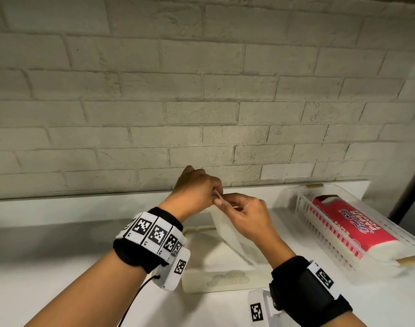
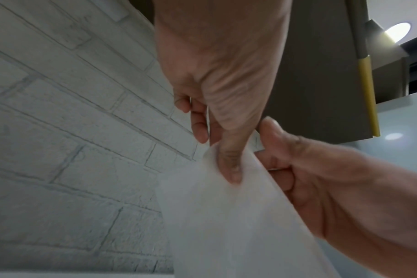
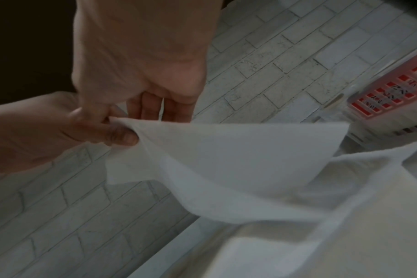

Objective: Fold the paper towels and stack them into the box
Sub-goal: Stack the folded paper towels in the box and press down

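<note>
One white paper towel (image 1: 227,228) hangs in the air from a top corner, and both hands hold it there. My left hand (image 1: 214,193) pinches that corner; in the left wrist view its thumb (image 2: 229,165) presses on the sheet (image 2: 226,225). My right hand (image 1: 221,202) pinches the same edge right beside it. The right wrist view shows the towel (image 3: 238,159) drooping towards the cream box (image 3: 357,244). This open box (image 1: 225,279) stands on the counter directly below the hands. What it holds is hidden.
A white slatted basket (image 1: 303,208) at the right holds a red pack of paper towels (image 1: 352,223). The white counter (image 1: 60,256) runs along a white brick wall (image 1: 201,90) just behind the hands.
</note>
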`<state>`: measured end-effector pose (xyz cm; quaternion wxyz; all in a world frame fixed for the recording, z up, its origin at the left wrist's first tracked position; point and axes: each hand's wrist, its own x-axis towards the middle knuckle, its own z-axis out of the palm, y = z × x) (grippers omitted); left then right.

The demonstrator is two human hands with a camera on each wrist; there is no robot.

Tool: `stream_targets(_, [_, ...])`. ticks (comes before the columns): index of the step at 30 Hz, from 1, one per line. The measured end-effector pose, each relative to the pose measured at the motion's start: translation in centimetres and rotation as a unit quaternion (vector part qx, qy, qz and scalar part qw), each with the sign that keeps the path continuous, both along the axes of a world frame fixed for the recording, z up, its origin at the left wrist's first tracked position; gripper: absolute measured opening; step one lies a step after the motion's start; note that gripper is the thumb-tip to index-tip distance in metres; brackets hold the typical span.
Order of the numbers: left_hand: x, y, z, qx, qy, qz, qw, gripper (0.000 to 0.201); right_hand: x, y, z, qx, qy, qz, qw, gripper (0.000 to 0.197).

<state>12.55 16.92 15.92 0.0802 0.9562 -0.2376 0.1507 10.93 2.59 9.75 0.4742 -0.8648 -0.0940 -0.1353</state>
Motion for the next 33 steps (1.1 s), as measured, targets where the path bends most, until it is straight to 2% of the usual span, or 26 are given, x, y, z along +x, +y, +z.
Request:
stream_targets(2, [0.1,0.0,0.4,-0.031,0.003,0.009,0.999,0.02,-0.1,-0.5,0.3,-0.014,0.035,0.008,0.999,0.047])
stream_targets(4, [0.2,0.1,0.7,-0.069,0.004,0.014,0.998,0.019,-0.1,-1.0,0.6,-0.086,0.073,0.014,0.994,0.051])
stream_targets(6, [0.3,0.3,1.0,-0.094,0.009,0.019,0.995,0.018,0.0,-1.7,0.8,-0.169,0.078,0.013,0.982,0.032])
stream_targets(8, [0.3,0.7,1.1,-0.119,0.015,0.029,0.992,0.018,0.1,-2.6,0.9,-0.214,0.075,-0.003,0.974,0.011])
stream_targets(9, [0.3,0.9,1.1,-0.134,0.022,0.033,0.99,0.016,0.1,-3.1,0.9,-0.223,0.077,-0.01,0.972,0.009])
stream_targets(13, [0.3,1.4,1.1,-0.201,0.086,0.036,0.975,0.022,0.2,-4.2,1.2,-0.197,0.084,-0.027,0.976,0.015])
stream_targets(16, [0.1,1.2,1.6,-0.218,0.141,0.041,0.965,0.023,0.1,-4.2,0.8,-0.183,0.096,-0.018,0.978,0.01])
stream_targets(22, [-0.2,1.5,2.5,-0.123,0.218,0.06,0.966,0.018,-0.1,-4.4,-0.6,-0.152,0.146,0.026,0.977,0.017])
stream_targets(27, [0.2,2.9,2.6,-0.122,0.279,0.056,0.951,0.018,-0.4,-5.4,0.0,-0.149,0.191,0.069,0.968,0.021])
stream_targets(30, [0.8,3.3,1.7,-0.163,0.286,0.057,0.942,0.016,0.0,-6.1,0.2,-0.183,0.195,0.072,0.961,0.023])
stream_targets(33, [1.4,3.2,0.0,-0.22,0.238,0.07,0.944,0.014,0.9,-6.4,0.6,-0.267,0.154,0.042,0.95,0.023])
